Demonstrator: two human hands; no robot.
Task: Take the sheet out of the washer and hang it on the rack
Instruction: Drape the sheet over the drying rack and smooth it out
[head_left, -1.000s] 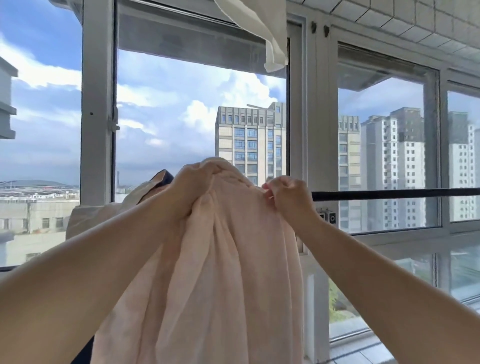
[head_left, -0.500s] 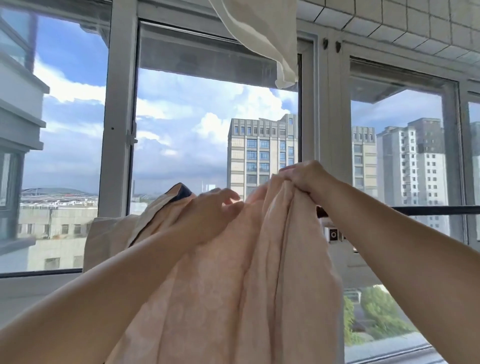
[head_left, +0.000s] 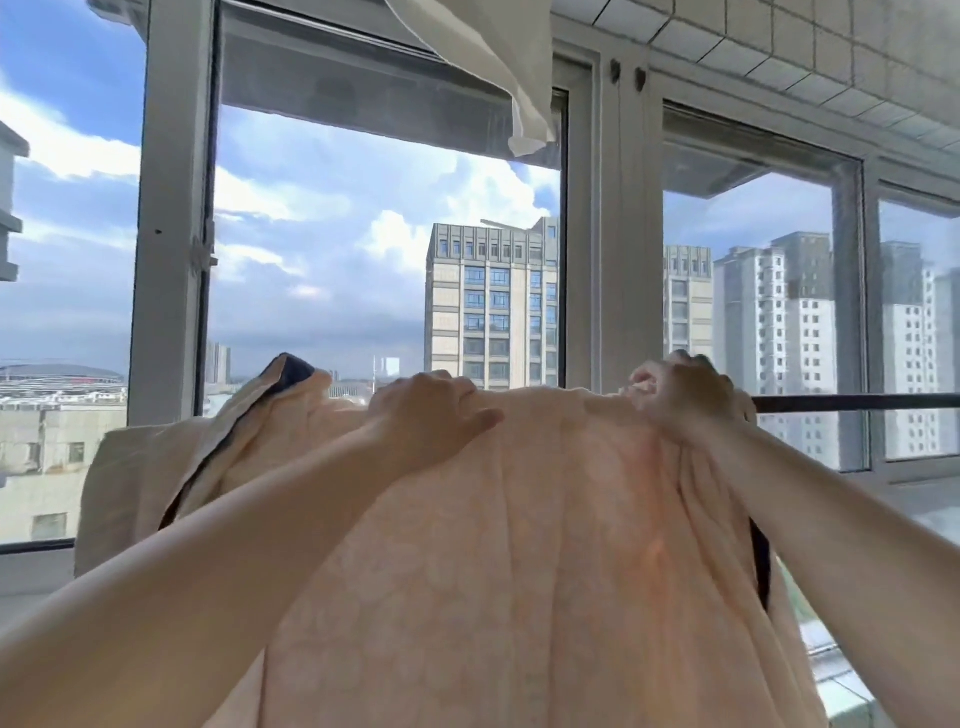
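A pale pink patterned sheet (head_left: 545, 571) hangs draped over a dark horizontal rack bar (head_left: 857, 402) and fills the lower middle of the view. My left hand (head_left: 431, 415) lies flat on the sheet's top fold, fingers spread. At the right end of that fold, my right hand (head_left: 685, 400) grips a bunch of the sheet on the bar. The bar under the sheet is hidden. A dark blue lining shows at the sheet's left corner (head_left: 288, 371).
Large windows (head_left: 332, 260) with white frames stand just behind the rack. A cream cloth (head_left: 498, 67) hangs from above at top centre. A tiled wall (head_left: 831, 57) is at the upper right. The bare bar runs on to the right edge.
My right hand has pulled the bunched sheet to the right along the bar, so the sheet now lies wider. My left hand has flattened on the top fold.
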